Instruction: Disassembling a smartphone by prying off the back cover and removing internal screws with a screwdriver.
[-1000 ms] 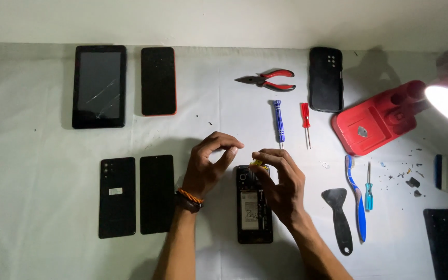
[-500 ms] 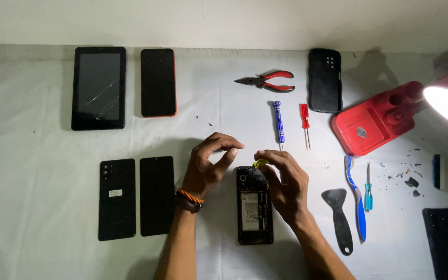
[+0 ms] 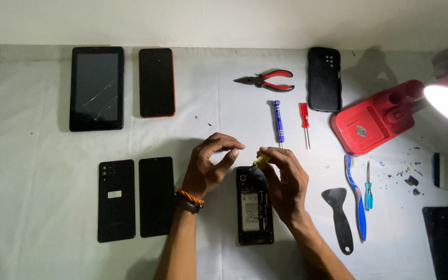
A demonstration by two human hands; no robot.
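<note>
Opened phone (image 3: 255, 215) — just beneath right-hand fingers (image 3: 273, 158)

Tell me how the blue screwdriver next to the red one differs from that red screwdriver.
The blue screwdriver is longer and thicker than the red screwdriver. The blue one has a slim, dark blue handle with a short metal tip; the red one has a short, flat red handle and a long, thin bare shaft. Both lie untouched on the white table, side by side, tips toward the person.
</note>
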